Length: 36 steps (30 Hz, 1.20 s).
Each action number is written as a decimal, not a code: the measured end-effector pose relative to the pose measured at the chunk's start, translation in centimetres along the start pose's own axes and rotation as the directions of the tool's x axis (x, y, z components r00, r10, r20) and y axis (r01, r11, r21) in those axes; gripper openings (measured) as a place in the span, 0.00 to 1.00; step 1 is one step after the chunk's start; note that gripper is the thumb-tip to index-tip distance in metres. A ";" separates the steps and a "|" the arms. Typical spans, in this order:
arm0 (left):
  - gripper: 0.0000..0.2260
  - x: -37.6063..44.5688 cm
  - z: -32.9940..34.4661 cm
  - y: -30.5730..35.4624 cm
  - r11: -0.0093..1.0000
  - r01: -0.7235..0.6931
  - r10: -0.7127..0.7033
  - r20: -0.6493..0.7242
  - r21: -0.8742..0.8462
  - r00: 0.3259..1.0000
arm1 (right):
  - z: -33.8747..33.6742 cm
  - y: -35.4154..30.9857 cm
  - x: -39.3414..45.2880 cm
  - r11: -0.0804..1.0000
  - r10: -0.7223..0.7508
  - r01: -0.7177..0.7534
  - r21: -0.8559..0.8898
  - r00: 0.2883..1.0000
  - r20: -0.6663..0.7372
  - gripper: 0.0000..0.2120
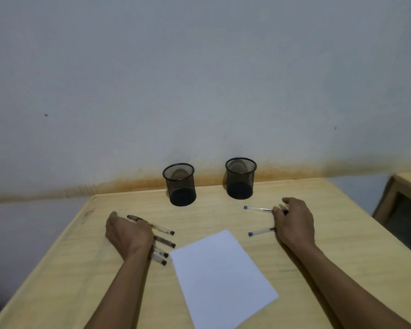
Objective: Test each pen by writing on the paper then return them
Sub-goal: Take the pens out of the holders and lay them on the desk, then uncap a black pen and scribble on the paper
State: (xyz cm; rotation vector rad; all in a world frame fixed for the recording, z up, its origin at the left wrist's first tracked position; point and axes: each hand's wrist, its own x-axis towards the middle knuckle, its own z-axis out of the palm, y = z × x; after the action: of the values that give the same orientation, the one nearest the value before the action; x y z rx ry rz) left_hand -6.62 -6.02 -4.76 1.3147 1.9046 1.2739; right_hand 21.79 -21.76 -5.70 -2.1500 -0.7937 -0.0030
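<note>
Bare, both hands, palms down on the wooden table. Left hand lying over four black-capped pens, fingers hidden beneath the palm from this angle, so no telling whether flat on the barrels or curled round one. Right hand over the rear ends of two blue-capped pens, thumb stretched toward the wall; fingers likewise out of sight, grip not readable. Hands well apart, white paper between them and nearer the body, blank as far as visible.

Beyond the hands, two black mesh pen cups, left cup and right cup, upright against the wall, nothing showing inside either. All six pens out on the table, so probably the start of testing.

For the step in hand: single out one pen only, pinch near the tip end, lift clear of its neighbours to avoid rolling them. Uncap before writing. Pin the loose sheet with the free hand so no sliding under the stroke. Keep tested pens apart from untested by dropping each straight into a cup.
</note>
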 end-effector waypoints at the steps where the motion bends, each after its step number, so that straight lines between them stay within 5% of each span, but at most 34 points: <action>1: 0.29 0.0 0.1 -0.1 1.000 -0.016 0.016 -0.007 0.016 1.000 | 0.2 0.1 0.1 1.000 -0.013 0.013 -0.024 1.000 0.010 0.17; 9: 0.27 0.2 0.0 -1.2 0.996 -0.061 0.060 -0.010 -0.065 0.998 | 0.4 0.5 0.0 0.990 -0.026 0.031 -0.138 0.999 0.040 0.17; 13: 0.27 -0.9 -3.0 -2.0 0.984 -0.145 0.150 0.040 -0.106 0.988 | -0.1 -1.9 -2.3 0.990 -0.139 0.138 -0.024 0.990 -0.029 0.15; 16: 0.26 -1.7 -6.1 -3.2 0.957 -0.276 0.262 0.137 0.092 0.955 | 0.5 -5.7 -4.8 0.954 -0.251 0.249 0.167 0.968 -0.007 0.13; 21: 0.31 -1.7 -9.3 -5.8 0.746 -0.464 0.302 0.377 0.478 0.875 | 3.9 -12.7 -7.4 0.888 -0.438 0.374 0.268 0.867 0.238 0.15; 27: 0.33 -1.8 -9.5 -6.6 0.666 -0.487 0.239 0.457 0.565 0.857 | 9.2 -17.7 -8.1 0.913 -0.384 0.397 0.099 0.749 0.540 0.17; 36: 0.33 -2.0 -10.0 -6.5 0.666 -0.492 0.235 0.468 0.561 0.852 | 12.5 -18.8 -7.7 0.872 -0.323 0.474 -0.121 0.744 0.585 0.10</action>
State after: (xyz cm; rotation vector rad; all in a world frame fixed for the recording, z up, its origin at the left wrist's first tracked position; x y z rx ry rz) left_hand -16.64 -12.59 -6.32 2.2271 1.9357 0.3984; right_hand 2.22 -8.47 -2.71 -2.1981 -1.6784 0.3179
